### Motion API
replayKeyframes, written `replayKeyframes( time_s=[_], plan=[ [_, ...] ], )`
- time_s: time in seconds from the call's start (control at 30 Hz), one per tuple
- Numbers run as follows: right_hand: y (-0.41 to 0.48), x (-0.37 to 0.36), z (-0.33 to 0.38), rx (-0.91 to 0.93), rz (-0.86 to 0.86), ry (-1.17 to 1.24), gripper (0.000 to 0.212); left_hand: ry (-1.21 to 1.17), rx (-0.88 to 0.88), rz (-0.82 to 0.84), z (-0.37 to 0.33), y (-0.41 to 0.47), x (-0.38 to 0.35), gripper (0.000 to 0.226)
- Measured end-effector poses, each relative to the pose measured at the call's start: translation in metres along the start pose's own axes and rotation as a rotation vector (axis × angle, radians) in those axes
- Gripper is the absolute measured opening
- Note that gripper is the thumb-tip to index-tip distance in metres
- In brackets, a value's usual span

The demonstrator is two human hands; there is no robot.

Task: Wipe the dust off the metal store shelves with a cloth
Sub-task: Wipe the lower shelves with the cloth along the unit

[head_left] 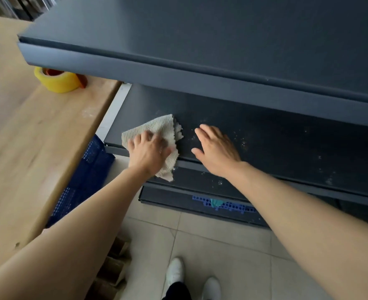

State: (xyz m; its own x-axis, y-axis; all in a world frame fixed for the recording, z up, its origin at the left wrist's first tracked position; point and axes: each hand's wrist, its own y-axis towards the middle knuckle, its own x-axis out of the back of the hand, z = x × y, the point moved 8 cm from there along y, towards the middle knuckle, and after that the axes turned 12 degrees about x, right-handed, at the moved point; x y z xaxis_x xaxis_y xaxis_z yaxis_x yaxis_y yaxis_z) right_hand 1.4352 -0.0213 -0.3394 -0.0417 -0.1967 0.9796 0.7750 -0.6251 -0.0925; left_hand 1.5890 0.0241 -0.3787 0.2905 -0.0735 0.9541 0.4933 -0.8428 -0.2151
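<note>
A dark metal shelf unit fills the upper right. Its middle shelf (276,144) carries white dust specks to the right of my hands. A beige ribbed cloth (159,126) lies on that shelf's left front corner, one corner hanging over the front edge. My left hand (148,152) presses flat on the cloth with fingers spread. My right hand (216,149) rests flat on the bare shelf just right of the cloth, fingers straight. The top shelf (222,40) overhangs above both hands.
A wooden table (38,137) stands at the left with a yellow tape roll (57,80) near its far corner. A blue plastic crate (87,174) sits between table and shelves. Lower shelves (200,204) hold a blue perforated piece. The tiled floor (222,245) and my white shoes lie below.
</note>
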Motion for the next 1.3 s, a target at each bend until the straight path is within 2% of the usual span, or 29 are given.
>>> replayKeyframes(
  time_s=[0.07, 0.2, 0.63, 0.8, 1.0, 1.2, 1.3],
  plan=[
    [0.005, -0.009, -0.002, -0.017, 0.019, 0.028, 0.056, -0.015, 0.010, -0.003, 0.003, 0.009, -0.007, 0.059],
    [0.016, -0.020, -0.006, -0.053, 0.041, 0.057, 0.059, 0.082, 0.032, 0.108, 0.008, 0.022, -0.028, 0.061],
    [0.027, -0.044, 0.007, -0.063, 0.065, 0.095, 0.060, 0.130, -0.103, 0.018, 0.004, 0.049, -0.029, 0.063],
    [0.023, -0.055, 0.007, -0.057, 0.125, 0.145, 0.069, 0.117, -0.160, -0.020, 0.011, 0.046, -0.024, 0.060],
    [0.025, -0.056, 0.009, -0.060, 0.096, 0.134, 0.068, 0.133, -0.048, -0.090, 0.045, 0.046, -0.012, 0.059],
    [0.024, -0.050, 0.003, -0.092, 0.077, 0.209, 0.065, 0.144, 0.033, -0.049, 0.029, 0.046, -0.023, 0.061],
    [0.025, -0.043, 0.000, -0.109, 0.051, 0.240, 0.063, 0.160, -0.024, -0.024, 0.006, 0.042, -0.029, 0.061]
  ],
)
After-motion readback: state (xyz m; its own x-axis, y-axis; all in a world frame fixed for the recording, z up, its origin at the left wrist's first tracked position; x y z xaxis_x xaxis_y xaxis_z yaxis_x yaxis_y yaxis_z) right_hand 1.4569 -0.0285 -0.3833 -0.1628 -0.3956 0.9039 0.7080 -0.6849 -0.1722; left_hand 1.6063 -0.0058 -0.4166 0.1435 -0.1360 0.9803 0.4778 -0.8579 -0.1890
